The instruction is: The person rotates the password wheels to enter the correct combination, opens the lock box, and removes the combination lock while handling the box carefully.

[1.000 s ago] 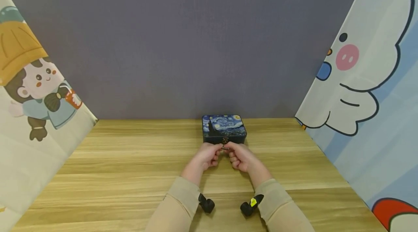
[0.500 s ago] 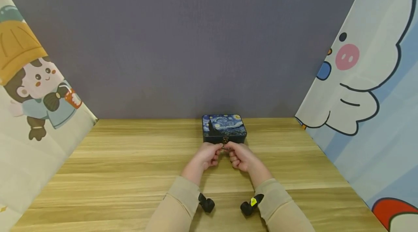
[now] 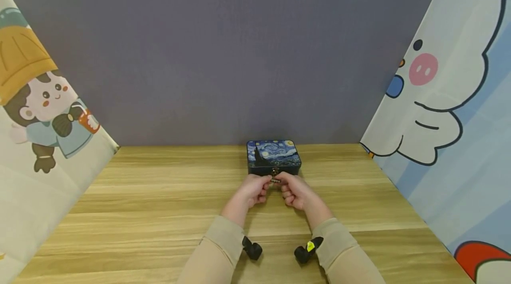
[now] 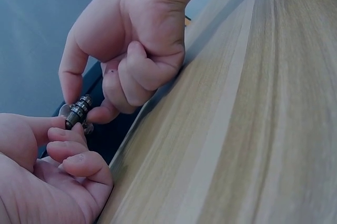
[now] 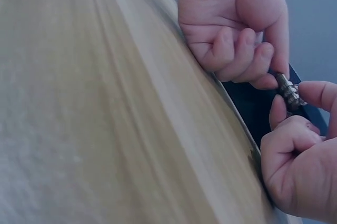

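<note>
Near far edge of table (image 3: 159, 204), right of middle, in front of box (image 3: 273, 153): clamping finger and thumb of left hand (image 3: 252, 189) and right hand (image 3: 296, 191) onto dial lock (image 4: 79, 111); could drag box by tugging unevenly, or overshoot dials (image 5: 289, 92) through slipping grip
</note>
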Tool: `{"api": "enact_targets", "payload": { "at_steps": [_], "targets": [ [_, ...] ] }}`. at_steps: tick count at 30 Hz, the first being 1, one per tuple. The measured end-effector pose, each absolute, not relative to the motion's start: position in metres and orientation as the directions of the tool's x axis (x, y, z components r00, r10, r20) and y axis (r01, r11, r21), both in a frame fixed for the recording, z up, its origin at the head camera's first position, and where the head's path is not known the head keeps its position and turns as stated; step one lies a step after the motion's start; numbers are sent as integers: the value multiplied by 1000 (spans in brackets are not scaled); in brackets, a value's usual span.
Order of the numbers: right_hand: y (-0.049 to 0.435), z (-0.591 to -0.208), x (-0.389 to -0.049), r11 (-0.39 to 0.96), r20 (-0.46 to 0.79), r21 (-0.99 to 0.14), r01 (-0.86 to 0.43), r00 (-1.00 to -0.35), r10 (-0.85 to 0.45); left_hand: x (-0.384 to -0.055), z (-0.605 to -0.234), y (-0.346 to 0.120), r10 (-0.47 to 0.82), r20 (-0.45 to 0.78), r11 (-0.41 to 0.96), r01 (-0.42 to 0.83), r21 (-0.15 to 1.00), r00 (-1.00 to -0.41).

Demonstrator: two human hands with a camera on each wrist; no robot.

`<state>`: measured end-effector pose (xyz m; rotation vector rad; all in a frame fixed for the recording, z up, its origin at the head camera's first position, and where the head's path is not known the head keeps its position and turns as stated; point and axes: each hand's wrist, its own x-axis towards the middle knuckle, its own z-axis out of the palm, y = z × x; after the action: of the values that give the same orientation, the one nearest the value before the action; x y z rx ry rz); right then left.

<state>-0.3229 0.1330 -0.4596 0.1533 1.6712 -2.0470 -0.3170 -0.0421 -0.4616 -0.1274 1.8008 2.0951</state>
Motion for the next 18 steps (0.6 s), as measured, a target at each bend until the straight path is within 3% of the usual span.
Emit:
{"api": "enact_targets", "payload": {
  "at_steps": [18],
  "targets": [
    [146,-454,-325,-156,-425,-867,474,-865,-266,-317,-463,-41,209,-291,-114,-319,941,-934]
  ]
}}
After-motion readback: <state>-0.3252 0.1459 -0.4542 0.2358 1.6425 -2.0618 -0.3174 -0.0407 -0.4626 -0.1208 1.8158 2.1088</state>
